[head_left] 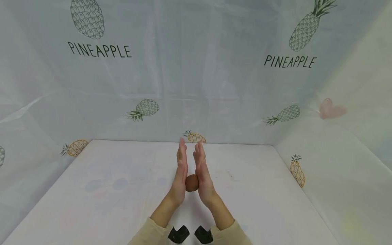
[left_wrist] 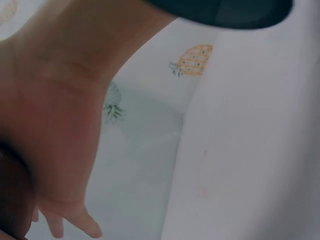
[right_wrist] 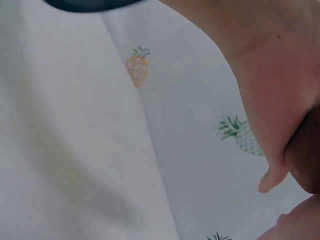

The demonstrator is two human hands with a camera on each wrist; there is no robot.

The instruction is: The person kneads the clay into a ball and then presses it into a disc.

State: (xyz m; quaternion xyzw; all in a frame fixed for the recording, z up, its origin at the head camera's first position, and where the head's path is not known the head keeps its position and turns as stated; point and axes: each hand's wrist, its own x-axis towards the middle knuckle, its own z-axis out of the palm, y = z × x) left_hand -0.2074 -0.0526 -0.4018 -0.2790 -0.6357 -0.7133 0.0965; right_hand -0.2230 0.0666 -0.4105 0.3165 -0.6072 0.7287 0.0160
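Note:
A brown ball (head_left: 191,182), like a lump of clay, is pressed between my two palms above the white table (head_left: 122,190). My left hand (head_left: 181,170) and right hand (head_left: 202,172) stand upright, facing each other, fingers straight and pointing away from me. The ball sits low between the heels of the palms. In the left wrist view the left hand (left_wrist: 55,135) fills the left side, with a dark edge of the ball (left_wrist: 12,200) at the bottom left. The right wrist view shows the right hand (right_wrist: 270,75) and a brown edge of the ball (right_wrist: 306,155).
White cloth printed with pineapples (head_left: 147,109) and the word PINEAPPLE covers the back wall and both side walls (head_left: 337,163), enclosing the table on three sides. Black wrist mounts (head_left: 179,234) sit at my beige cuffs.

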